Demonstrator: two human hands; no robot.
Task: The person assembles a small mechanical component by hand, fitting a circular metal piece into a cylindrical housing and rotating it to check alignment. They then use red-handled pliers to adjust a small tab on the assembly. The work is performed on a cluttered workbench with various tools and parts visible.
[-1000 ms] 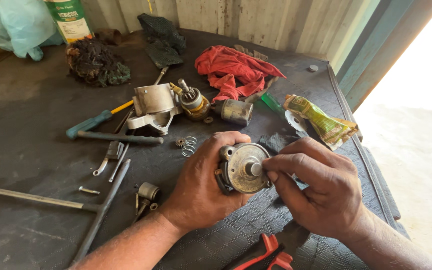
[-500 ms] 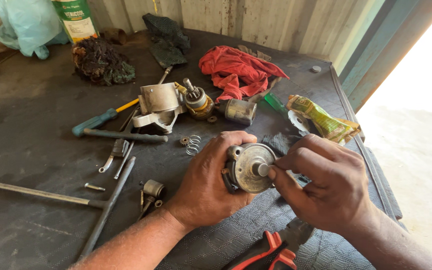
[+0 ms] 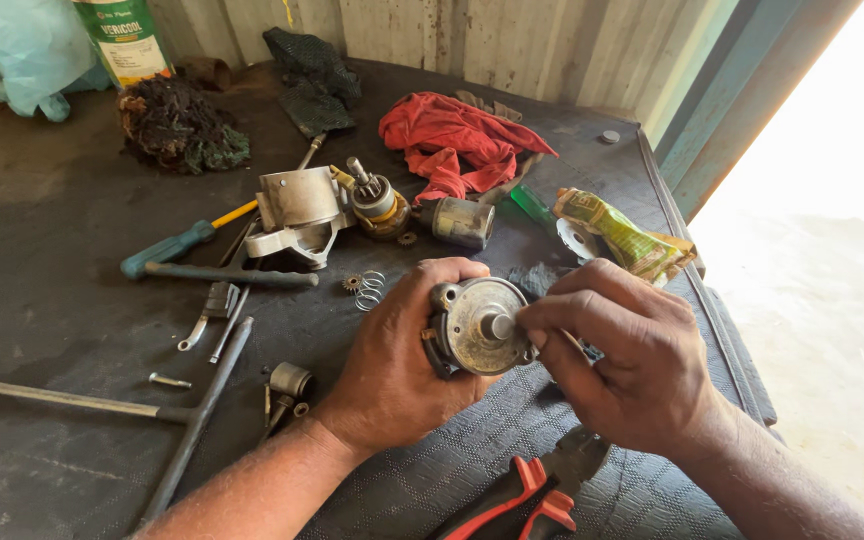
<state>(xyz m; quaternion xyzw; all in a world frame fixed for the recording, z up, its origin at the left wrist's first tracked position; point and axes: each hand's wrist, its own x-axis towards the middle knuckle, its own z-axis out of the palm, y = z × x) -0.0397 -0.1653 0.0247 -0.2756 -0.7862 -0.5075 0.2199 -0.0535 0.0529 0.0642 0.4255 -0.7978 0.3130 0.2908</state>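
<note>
My left hand (image 3: 397, 365) grips a round, dirty metal housing (image 3: 480, 327) with a short shaft sticking out of its flat face. It holds the part above the dark rubber mat (image 3: 72, 300). The fingertips of my right hand (image 3: 622, 360) pinch the shaft at the centre of that face. Just left of the housing, a small spring (image 3: 373, 289) and a tiny gear (image 3: 352, 284) lie on the mat.
On the mat lie a silver motor casing (image 3: 297, 212), an armature (image 3: 377, 200), a cylinder part (image 3: 462, 221), a red rag (image 3: 457, 140), a blue-handled screwdriver (image 3: 177, 245), a T-handle wrench (image 3: 102, 408), red-handled pliers (image 3: 527, 495), a crumpled wrapper (image 3: 622, 235) and a dark cloth clump (image 3: 177, 125).
Both hands and the housing sit slightly higher and further right in view. My right fingers stay pinched on the shaft; the view has shifted a little.
</note>
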